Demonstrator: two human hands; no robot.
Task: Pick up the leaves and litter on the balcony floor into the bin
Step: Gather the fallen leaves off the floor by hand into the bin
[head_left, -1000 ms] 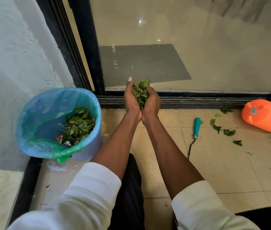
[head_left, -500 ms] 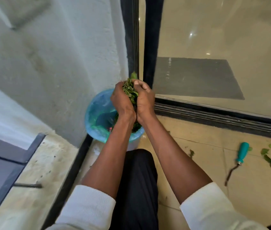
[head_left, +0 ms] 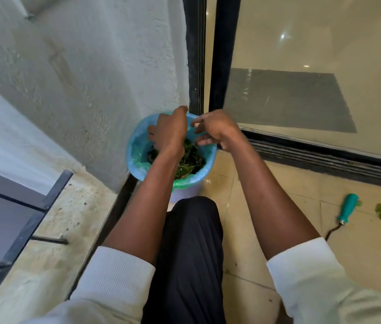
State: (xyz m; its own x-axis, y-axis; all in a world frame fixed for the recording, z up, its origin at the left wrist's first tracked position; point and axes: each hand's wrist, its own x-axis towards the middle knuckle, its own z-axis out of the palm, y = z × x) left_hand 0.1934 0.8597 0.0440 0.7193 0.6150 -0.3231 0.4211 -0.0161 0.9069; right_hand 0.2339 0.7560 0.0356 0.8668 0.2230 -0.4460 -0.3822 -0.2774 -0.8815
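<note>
Hands [head_left: 169, 134] over leaf-filled bin [head_left: 135, 146]

Your left hand [head_left: 169, 132] and right hand [head_left: 215, 129] are bare, with no gloves, rings or watch showing. You wear a white long-sleeved top of finely ribbed knit; the left sleeve [head_left: 117, 270] and the right sleeve [head_left: 301, 263] are both pushed up, leaving your forearms uncovered, and each ends in a plain cuff without buttons. Between your arms shows your leg in dark, nearly black trousers [head_left: 189, 253] whose cloth lies in long lengthwise folds.
</note>
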